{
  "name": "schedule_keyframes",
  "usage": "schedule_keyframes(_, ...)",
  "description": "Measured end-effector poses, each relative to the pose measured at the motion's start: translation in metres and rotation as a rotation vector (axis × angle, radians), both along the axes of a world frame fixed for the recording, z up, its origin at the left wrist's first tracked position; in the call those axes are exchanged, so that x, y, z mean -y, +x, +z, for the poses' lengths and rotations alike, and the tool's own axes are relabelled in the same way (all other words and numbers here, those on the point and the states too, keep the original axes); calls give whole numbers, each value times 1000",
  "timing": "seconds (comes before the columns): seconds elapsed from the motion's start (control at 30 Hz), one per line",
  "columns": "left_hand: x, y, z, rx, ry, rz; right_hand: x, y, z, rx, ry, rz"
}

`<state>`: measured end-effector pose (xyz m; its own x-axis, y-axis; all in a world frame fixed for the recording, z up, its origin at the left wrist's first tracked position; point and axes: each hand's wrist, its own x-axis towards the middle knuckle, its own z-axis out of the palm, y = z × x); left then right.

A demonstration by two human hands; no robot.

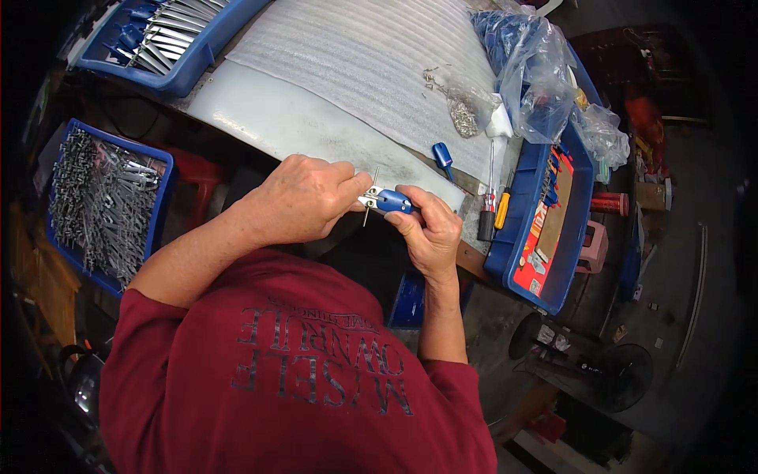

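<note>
In front of my chest, at the table's near edge, both my hands hold a small metal piece with a blue plastic body (394, 201). My left hand (304, 199) is closed on its silver metal end. The thumb and fingers of my right hand (430, 231) pinch the blue end. A thin metal pin (375, 177) sticks out across the piece between the hands. Its exact kind I cannot make out, and my left fingers hide part of it. Beyond my right hand, a similar blue plastic part (443, 156) lies on the table.
A screwdriver (490, 189) and a yellow-handled tool (502, 210) lie beside the right blue tray (499, 265). Small metal fasteners (463, 117) spill from a clear bag on the foam-covered table (347, 55). Blue bins of metal parts stand at far left (167, 182) and upper left (207, 49).
</note>
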<state>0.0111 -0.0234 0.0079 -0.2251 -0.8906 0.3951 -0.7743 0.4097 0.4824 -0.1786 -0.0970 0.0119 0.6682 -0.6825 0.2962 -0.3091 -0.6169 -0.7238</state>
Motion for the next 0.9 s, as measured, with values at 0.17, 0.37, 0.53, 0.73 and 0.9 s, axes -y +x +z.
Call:
schedule_keyframes(0.17,-1,2,3,22,21,-23,4,-6,-6,14,69,82)
schedule_keyframes(0.37,-2,2,2,56,47,-33,-7,-5,-7,85,717,-57)
schedule_keyframes(0.53,-4,3,-1,64,57,-39,-15,2,-12,147,684,-124)
schedule_keyframes(0.73,-7,3,3,61,65,-40,-16,-2,-8,232,953,-103)
schedule_keyframes(0.9,-8,5,0,42,64,-57,-18,2,-14,156,886,-129)
